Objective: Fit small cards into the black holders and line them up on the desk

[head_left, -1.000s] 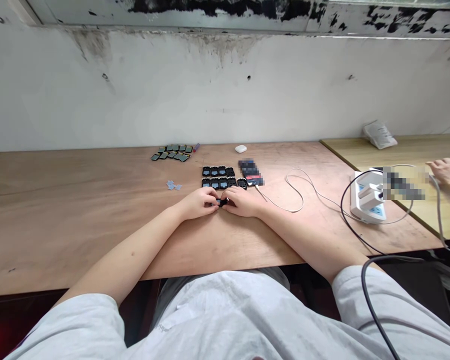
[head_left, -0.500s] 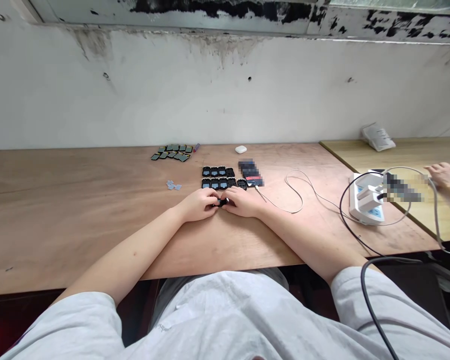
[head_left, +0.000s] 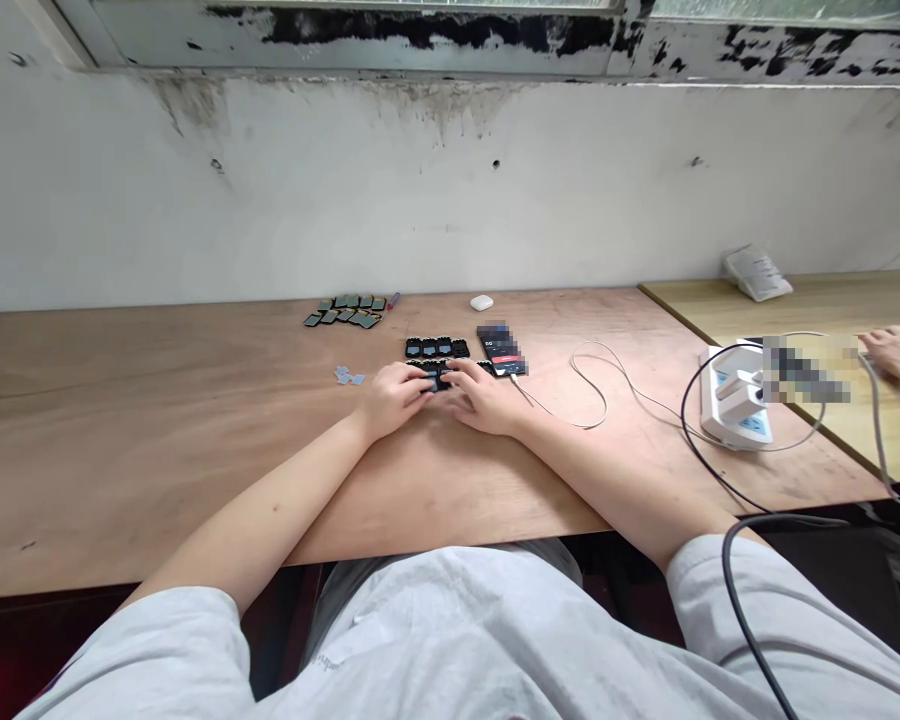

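My left hand (head_left: 394, 400) rests on the bench with its fingers stretched to the near row of small black plastic pieces (head_left: 433, 378). Facing it from the other side, my right hand (head_left: 486, 400) has its fingers apart over the same row, thumb low and slightly blurred. Both hands touch or nearly touch these pieces and hide part of the row. Behind lies a second row of black pieces (head_left: 429, 347), several with pale blue-grey inserts. Left of my left hand are loose pale blue chips (head_left: 349, 376).
Grey-green flat parts (head_left: 345, 310) lie at the back, with a small purplish tube (head_left: 394, 299). A phone (head_left: 501, 349) on a white cable and a white case (head_left: 481, 302) are nearby. Right are a power strip (head_left: 735, 400) and another person's hand (head_left: 892, 350).
The black piece pinched between my hands in front of the rows is no longer apart there. My fingers have moved forward to the near row and my right fingers have spread.
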The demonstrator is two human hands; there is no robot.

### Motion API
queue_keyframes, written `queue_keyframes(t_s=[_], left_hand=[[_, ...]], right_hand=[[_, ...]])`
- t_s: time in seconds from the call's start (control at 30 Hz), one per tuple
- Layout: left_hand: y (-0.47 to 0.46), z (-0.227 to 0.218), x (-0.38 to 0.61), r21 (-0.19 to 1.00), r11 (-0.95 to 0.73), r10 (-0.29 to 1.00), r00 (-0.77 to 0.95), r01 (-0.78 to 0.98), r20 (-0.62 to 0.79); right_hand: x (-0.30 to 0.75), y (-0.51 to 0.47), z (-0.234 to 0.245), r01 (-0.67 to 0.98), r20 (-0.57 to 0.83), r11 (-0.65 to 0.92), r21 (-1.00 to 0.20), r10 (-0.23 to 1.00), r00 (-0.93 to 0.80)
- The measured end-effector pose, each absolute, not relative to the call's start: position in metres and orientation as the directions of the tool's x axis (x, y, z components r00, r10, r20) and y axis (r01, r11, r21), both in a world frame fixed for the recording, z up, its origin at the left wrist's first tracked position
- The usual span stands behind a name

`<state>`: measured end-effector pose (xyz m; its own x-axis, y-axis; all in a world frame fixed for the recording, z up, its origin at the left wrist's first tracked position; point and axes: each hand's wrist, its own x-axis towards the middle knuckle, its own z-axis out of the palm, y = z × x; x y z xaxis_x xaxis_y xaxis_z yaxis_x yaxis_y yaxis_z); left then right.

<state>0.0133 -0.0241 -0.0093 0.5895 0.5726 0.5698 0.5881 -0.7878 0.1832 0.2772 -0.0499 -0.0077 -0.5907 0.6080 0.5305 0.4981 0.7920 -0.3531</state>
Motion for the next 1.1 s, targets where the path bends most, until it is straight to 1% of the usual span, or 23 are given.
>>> queue_keyframes(t_s=[0.03, 0.1, 0.17, 0.23, 0.3, 0.4, 0.5, 0.7, 1.1], left_hand=[[-0.019, -0.009, 0.010, 0.191, -0.725, 0.621, 0.508, 0.662, 0.596], [-0.007, -0.008, 0.002, 0.222, -0.539, 0.723, 0.312, 0.813, 0.616], [0.007, -0.007, -0.006, 0.242, -0.334, 0.813, 0.149, 0.911, 0.563], [0.020, -0.005, -0.012, 0.218, -0.196, 0.874, 0.070, 0.956, 0.480], [0.030, -0.004, -0.013, 0.165, -0.136, 0.906, 0.055, 0.977, 0.420], [0.040, -0.004, -0.009, 0.098, -0.127, 0.916, 0.079, 0.987, 0.393], [0.045, -0.006, -0.004, 0.075, -0.167, 0.913, 0.126, 0.983, 0.388], [0.045, -0.011, -0.006, 0.104, -0.350, 0.892, 0.298, 0.931, 0.339], [0.037, -0.009, -0.004, 0.119, -0.476, 0.851, 0.423, 0.871, 0.309]], right_hand=[[0.278, -0.049, -0.008, 0.505, 0.549, 0.792, -0.342, 0.605, -0.577], [0.278, -0.048, -0.007, 0.512, 0.535, 0.800, -0.313, 0.594, -0.601], [0.278, -0.048, -0.007, 0.499, 0.470, 0.825, -0.265, 0.563, -0.681], [0.276, -0.049, -0.006, 0.481, 0.409, 0.849, -0.220, 0.528, -0.744], [0.274, -0.050, -0.006, 0.469, 0.390, 0.861, -0.200, 0.509, -0.768], [0.271, -0.052, -0.005, 0.464, 0.384, 0.864, -0.195, 0.503, -0.774], [0.271, -0.052, -0.004, 0.470, 0.379, 0.860, -0.198, 0.510, -0.772], [0.273, -0.052, -0.004, 0.474, 0.373, 0.857, -0.203, 0.515, -0.772], [0.273, -0.052, -0.003, 0.469, 0.376, 0.856, -0.217, 0.516, -0.769]])
